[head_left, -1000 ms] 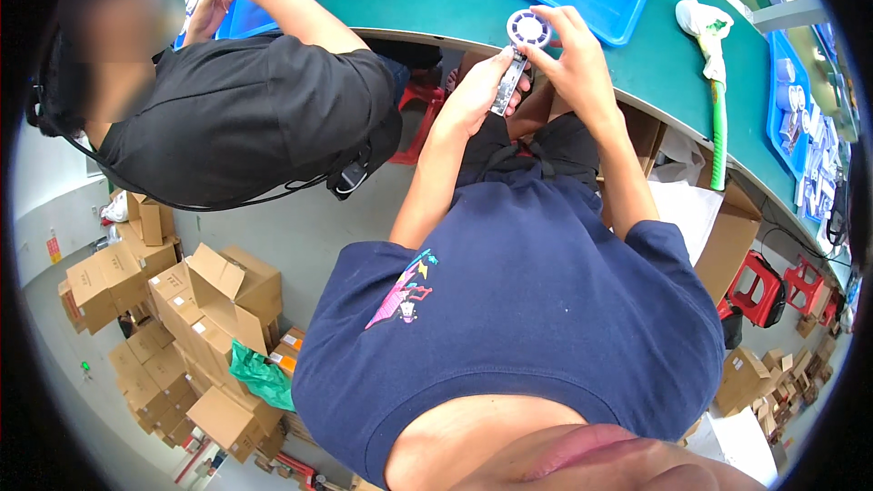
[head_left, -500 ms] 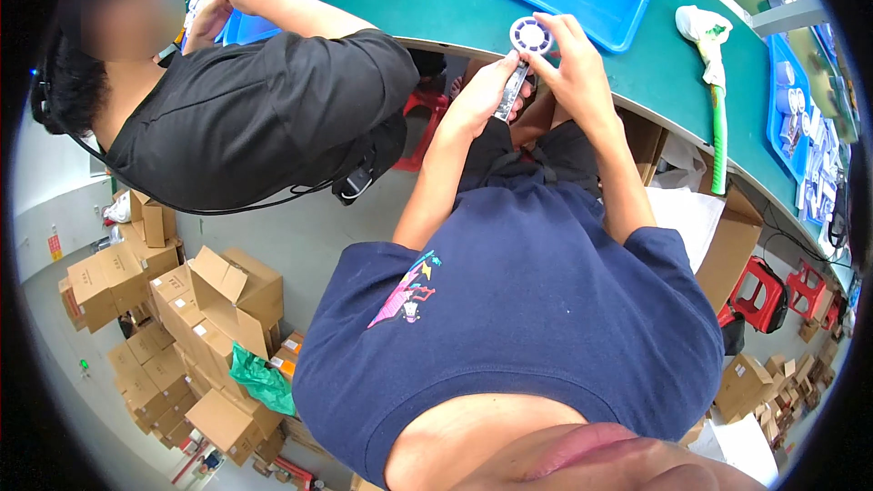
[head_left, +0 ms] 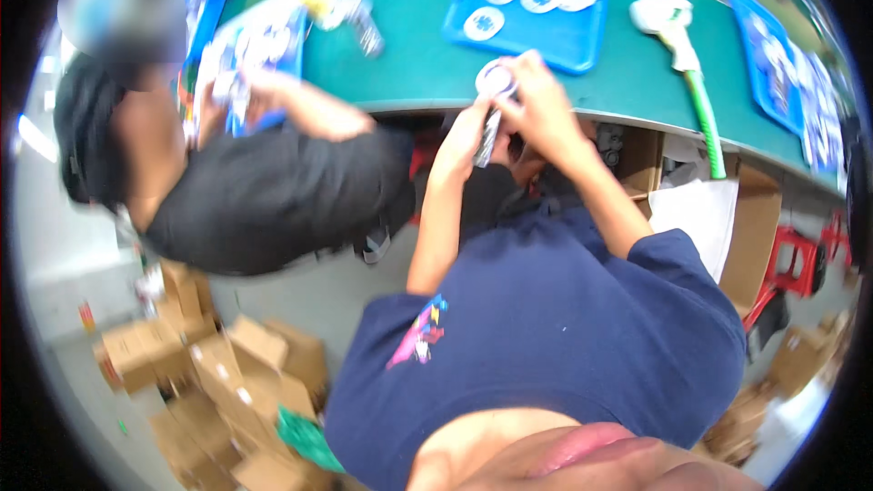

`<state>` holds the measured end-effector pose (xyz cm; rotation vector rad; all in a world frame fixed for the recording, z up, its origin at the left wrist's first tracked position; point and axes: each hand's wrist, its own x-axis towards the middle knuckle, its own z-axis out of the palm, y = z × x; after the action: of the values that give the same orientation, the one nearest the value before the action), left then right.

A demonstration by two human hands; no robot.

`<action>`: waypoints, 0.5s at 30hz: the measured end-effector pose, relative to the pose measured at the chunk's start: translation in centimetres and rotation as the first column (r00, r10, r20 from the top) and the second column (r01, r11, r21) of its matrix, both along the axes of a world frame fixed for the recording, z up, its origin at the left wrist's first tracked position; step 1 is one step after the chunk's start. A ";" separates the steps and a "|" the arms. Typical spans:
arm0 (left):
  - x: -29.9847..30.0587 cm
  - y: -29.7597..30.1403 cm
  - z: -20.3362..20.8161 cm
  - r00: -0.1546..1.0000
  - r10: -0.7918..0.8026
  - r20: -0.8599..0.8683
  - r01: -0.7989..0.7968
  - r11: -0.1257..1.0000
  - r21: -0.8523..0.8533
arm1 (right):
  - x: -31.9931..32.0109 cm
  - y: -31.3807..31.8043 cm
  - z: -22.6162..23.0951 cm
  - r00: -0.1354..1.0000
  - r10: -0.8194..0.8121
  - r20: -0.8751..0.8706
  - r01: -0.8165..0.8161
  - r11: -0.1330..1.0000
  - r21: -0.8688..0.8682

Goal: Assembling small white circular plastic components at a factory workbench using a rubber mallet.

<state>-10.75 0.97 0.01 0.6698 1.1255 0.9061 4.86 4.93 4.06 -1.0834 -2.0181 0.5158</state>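
Near the front edge of the green table, both my hands hold one piece: a narrow grey bar-shaped handle (head_left: 487, 139) with a round white ring-shaped head (head_left: 496, 80) at its upper end. My left hand (head_left: 462, 135) is closed round the bar from the left. With its fingers bent, my right hand (head_left: 543, 105) grips the ring head at its right side. Blur hides fine detail, and whether the ring and bar are fastened together I cannot tell. Beyond my hands lies a blue tray (head_left: 582, 53) with several white spoked rings (head_left: 484, 24).
On the table to the right lies a hammer-shaped tool (head_left: 704, 118) with a green handle and white wrapped head. Farther right is another blue tray (head_left: 741, 18) with parts. A co-worker in a black sleeve (head_left: 273, 191) handles white parts at left. Cardboard boxes (head_left: 255, 373) stack behind.
The whole view has shifted and blurred, with the table's things now farther left. Both my hands still hold the ring-headed piece. The co-worker's hands have come lower in view.
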 end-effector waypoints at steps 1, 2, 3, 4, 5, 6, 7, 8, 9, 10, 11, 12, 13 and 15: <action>-0.9 0.2 -0.6 0.997 -0.036 0.067 0.038 0.999 -0.027 | -0.2 0.1 -0.5 0.999 -0.008 -0.052 0.006 0.999 -0.032; -1.1 -0.2 -1.2 0.998 0.050 0.031 -0.051 0.999 0.004 | -0.6 -0.2 -0.8 0.997 0.006 -0.083 -0.003 1.000 0.031; -1.2 -0.5 -0.2 0.998 0.024 0.052 -0.022 0.999 -0.048 | -0.6 -0.3 -1.1 0.993 0.007 -0.117 -0.012 0.999 -0.038; -1.5 -0.6 0.0 0.998 -0.005 0.068 0.008 0.999 -0.039 | -0.6 -0.6 -0.7 0.995 0.027 -0.096 -0.028 1.000 -0.009; -1.2 -0.7 0.5 0.996 -0.014 0.092 0.015 1.000 -0.002 | -0.3 -0.8 0.1 0.995 0.057 -0.077 -0.068 0.986 -0.154; -1.3 -0.7 1.0 0.997 -0.025 0.079 0.028 0.999 -0.036 | -0.3 -1.0 0.3 0.994 0.036 -0.103 -0.052 0.987 -0.152; -1.0 -0.6 1.1 0.997 -0.022 0.077 0.024 1.000 -0.018 | -0.2 -0.9 0.0 0.996 -0.002 -0.095 -0.012 0.989 -0.148; -0.8 -0.7 1.5 0.998 0.003 0.063 -0.001 0.999 -0.033 | -0.2 -0.8 -0.2 0.995 -0.013 -0.103 -0.001 0.991 -0.135; -0.7 -0.4 1.4 0.998 -0.007 0.064 0.009 0.999 -0.032 | -0.2 -0.8 -0.4 0.994 -0.019 -0.111 0.005 0.992 -0.124; -0.6 -0.1 1.3 0.998 0.000 0.064 0.002 0.999 -0.033 | -0.1 -0.6 -0.5 0.994 -0.021 -0.108 0.006 0.991 -0.135; -0.6 -0.4 1.3 0.997 0.023 0.069 -0.020 0.999 -0.042 | -0.1 -0.6 -0.6 0.994 -0.017 -0.104 0.002 0.990 -0.138; -0.6 -0.4 1.3 1.000 0.016 0.021 -0.015 0.999 -0.034 | 0.0 -0.5 -0.7 0.995 -0.009 -0.100 -0.005 0.990 -0.142; -0.7 -0.2 1.5 1.000 0.009 0.010 -0.009 0.999 -0.037 | 0.0 -0.1 -0.9 0.994 0.004 -0.111 -0.018 0.992 -0.125; -0.6 -0.3 1.7 0.996 0.022 -0.089 -0.026 0.999 -0.048 | 0.1 0.3 -0.9 0.989 0.022 -0.147 -0.040 0.992 -0.121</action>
<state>-11.35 0.72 1.75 0.6631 1.2330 0.8736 4.92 5.22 3.16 -1.0571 -1.8985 0.7232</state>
